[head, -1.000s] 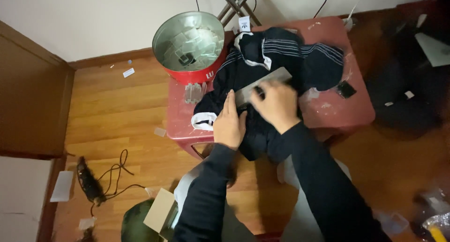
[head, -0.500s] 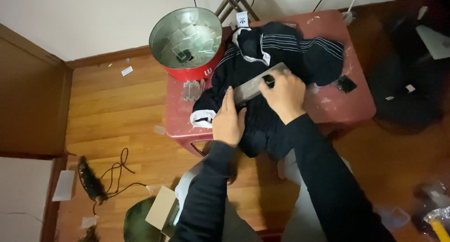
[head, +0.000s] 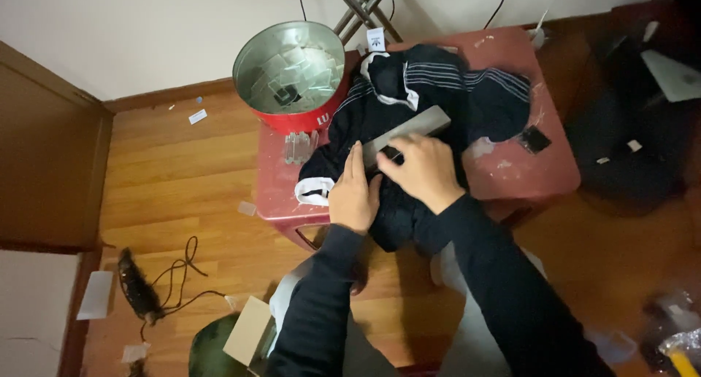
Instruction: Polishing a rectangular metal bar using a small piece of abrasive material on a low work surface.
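Note:
A black jacket with thin white stripes lies spread over a low red table. A flat grey bar rests slanted across the jacket. My right hand grips the near end of that bar and the cloth beneath it. My left hand lies flat, fingers together, pressing the jacket just left of the bar. A white cuff sticks out beside my left hand. Both my sleeves are black.
A red tin bucket with a shiny inside stands on the table's far left corner, a small clear piece in front of it. A small black square lies on the table's right. A cabled black device and cardboard box are on the wooden floor.
My right hand slid away along the grey bar, then came back toward me to its near end. My left hand and the bar stayed about where they were.

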